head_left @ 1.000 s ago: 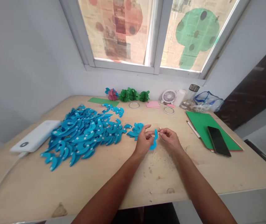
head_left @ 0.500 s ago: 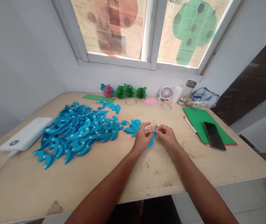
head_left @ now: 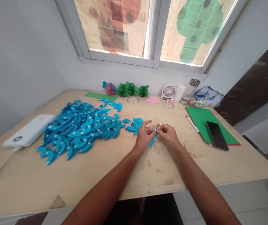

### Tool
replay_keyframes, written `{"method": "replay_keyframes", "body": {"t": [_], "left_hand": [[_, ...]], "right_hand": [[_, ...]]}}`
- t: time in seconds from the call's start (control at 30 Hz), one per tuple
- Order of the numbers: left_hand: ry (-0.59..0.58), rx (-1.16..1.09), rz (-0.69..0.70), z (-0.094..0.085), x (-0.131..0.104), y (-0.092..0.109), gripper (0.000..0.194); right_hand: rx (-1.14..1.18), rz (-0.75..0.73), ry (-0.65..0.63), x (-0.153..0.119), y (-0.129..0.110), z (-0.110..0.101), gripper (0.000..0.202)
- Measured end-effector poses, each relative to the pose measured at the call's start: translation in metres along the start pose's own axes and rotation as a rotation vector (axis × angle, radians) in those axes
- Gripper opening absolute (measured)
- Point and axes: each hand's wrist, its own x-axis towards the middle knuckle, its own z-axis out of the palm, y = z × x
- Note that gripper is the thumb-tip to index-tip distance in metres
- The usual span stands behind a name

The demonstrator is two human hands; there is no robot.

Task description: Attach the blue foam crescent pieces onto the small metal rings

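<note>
Between my two hands is a small blue paper piece (head_left: pixel 151 143), its lower end showing below the fingers. My left hand (head_left: pixel 145 135) pinches it from the left, with the index finger raised off it. From the right, my right hand (head_left: pixel 168 134) grips its upper part between thumb and fingers, and a thin pale tip pokes out above that grip. Just beyond my left hand lies a small cluster of blue paper pieces (head_left: pixel 134 125). Farther left spreads a large heap of curved blue paper pieces (head_left: pixel 79 129) bearing small white squares.
A white power bank (head_left: pixel 30 129) with a cable is at the left. Green paper flowers (head_left: pixel 131 89), tape rings (head_left: pixel 133 100), pink paper (head_left: pixel 152 99), a small fan (head_left: pixel 169 92) and a bottle (head_left: pixel 190 92) line the back. At right, a phone (head_left: pixel 217 136) lies on green sheets (head_left: pixel 199 117).
The camera view has shifted slightly. My fingers have moved a little closer together on the blue paper piece, which both hands still hold.
</note>
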Motion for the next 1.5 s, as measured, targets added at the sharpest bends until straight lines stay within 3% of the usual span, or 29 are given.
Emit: {"method": "replay_keyframes", "body": {"t": [0.57, 1.5], "left_hand": [[-0.034, 0.137, 0.108, -0.003, 0.0, -0.006, 0.058], [0.0, 0.096, 0.073, -0.002, -0.001, 0.003, 0.052]], "right_hand": [[-0.074, -0.012, -0.009, 0.002, 0.006, -0.004, 0.008], [-0.268, -0.066, 0.001, -0.004, -0.006, -0.003, 0.005]]}}
